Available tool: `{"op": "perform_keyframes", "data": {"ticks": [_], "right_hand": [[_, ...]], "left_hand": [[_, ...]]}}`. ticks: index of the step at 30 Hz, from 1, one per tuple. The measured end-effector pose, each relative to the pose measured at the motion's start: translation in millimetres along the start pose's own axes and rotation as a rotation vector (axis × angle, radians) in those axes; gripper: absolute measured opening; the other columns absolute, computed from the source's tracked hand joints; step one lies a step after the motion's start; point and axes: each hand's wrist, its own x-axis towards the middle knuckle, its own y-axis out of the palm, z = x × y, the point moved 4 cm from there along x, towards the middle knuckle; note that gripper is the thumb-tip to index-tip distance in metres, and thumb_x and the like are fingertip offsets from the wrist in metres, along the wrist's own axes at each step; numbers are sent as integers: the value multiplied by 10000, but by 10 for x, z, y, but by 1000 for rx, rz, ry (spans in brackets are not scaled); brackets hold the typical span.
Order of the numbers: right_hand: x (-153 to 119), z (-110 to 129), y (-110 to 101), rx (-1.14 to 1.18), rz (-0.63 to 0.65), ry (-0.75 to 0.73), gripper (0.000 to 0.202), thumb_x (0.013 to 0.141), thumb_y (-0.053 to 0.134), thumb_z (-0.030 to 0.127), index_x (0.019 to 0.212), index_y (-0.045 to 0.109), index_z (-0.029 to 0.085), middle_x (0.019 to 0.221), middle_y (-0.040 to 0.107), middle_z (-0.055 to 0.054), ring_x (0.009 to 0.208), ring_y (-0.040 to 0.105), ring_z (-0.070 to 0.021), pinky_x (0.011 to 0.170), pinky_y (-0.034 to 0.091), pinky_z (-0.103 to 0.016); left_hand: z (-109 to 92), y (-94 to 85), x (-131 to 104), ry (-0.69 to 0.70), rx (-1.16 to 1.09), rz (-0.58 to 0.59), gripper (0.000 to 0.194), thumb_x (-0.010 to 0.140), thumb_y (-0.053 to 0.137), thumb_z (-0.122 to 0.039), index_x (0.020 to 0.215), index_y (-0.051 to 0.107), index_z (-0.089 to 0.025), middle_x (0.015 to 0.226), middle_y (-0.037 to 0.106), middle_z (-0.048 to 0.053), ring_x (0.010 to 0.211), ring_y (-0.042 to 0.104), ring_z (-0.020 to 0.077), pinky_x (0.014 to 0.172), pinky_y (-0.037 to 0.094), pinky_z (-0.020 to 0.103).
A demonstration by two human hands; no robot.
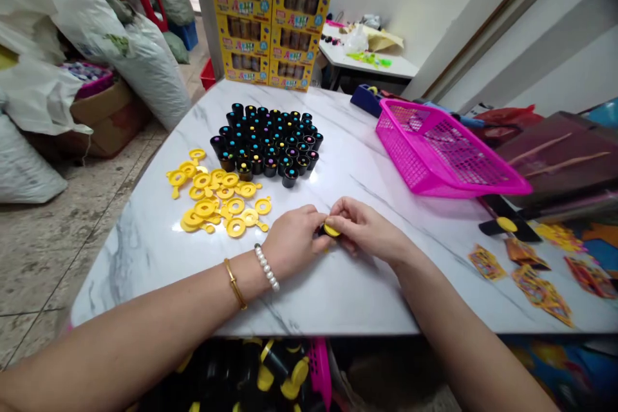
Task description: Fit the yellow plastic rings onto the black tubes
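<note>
The yellow-capped black piece [331,229] sits pinched between the two hands, just above or on the near middle of the marble-patterned table [338,296]; from here I can't tell whether it touches the surface. The left hand [295,236] is turned inward, fingers curled narrowly around its dark end, the forearm slanting in from the near left with a pearl bracelet [266,266] and a gold bangle [235,284] on it. The right hand [363,226] meets it from the other side, thumb laid against the yellow cap, fingers bent close, wrist low. Just beyond the left hand lies a loose scatter of yellow ring-shaped caps [206,208], some overlapping. Behind those, a dense cluster of black cups [290,177] with coloured dots stands between the hands and the stacked yellow boxes [244,27] at the far edge. Past the right hand, a pink basket [410,164] takes up that side, with printed packets [486,262] nearer. More capped black pieces [277,362] fill the space below the table's edge.
</note>
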Motion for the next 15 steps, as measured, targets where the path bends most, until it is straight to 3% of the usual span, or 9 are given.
{"op": "perform_keyframes", "data": {"ticks": [3, 6, 9, 12, 15], "right_hand": [[-43, 11, 31, 0, -46, -39, 291, 841, 561, 428, 988, 487, 187, 520, 504, 91, 356, 441, -70, 337, 324, -163], [-113, 91, 39, -9, 3, -173, 460, 825, 581, 397, 1228, 443, 224, 859, 590, 4, 511, 553, -87, 369, 397, -178], [-172, 219, 70, -253, 60, -387, 502, 791, 646, 313, 1266, 498, 246, 1119, 546, -73, 761, 610, -135, 529, 492, -219], [-189, 284, 110, -394, -100, -490, 355, 810, 637, 286, 1155, 583, 220, 1051, 572, -72, 726, 592, -137, 595, 502, -258], [-283, 204, 189, -221, -304, -438, 400, 789, 665, 318, 1146, 520, 210, 971, 577, -44, 590, 557, -106, 514, 471, -239]], "left_hand": [[-26, -10, 3, -3, 13, -8, 132, 775, 592, -242, 866, 677, -199, 763, 564, 12, 693, 542, 149, 655, 397, 254], [-33, -69, 8, -23, -11, -1, 123, 760, 601, -248, 808, 692, -182, 734, 591, 23, 688, 548, 159, 635, 385, 256], [26, -156, 22, -118, -117, 60, 164, 747, 614, -293, 759, 707, -158, 669, 627, 28, 643, 563, 161, 584, 379, 245], [64, -264, 38, -159, -215, 134, 231, 751, 612, -354, 809, 722, -159, 540, 605, -6, 523, 561, 136, 506, 372, 214], [-46, -392, 13, -108, -339, 143, 385, 768, 598, -348, 1095, 667, -157, 632, 664, -5, 523, 597, 121, 516, 411, 197]]}}
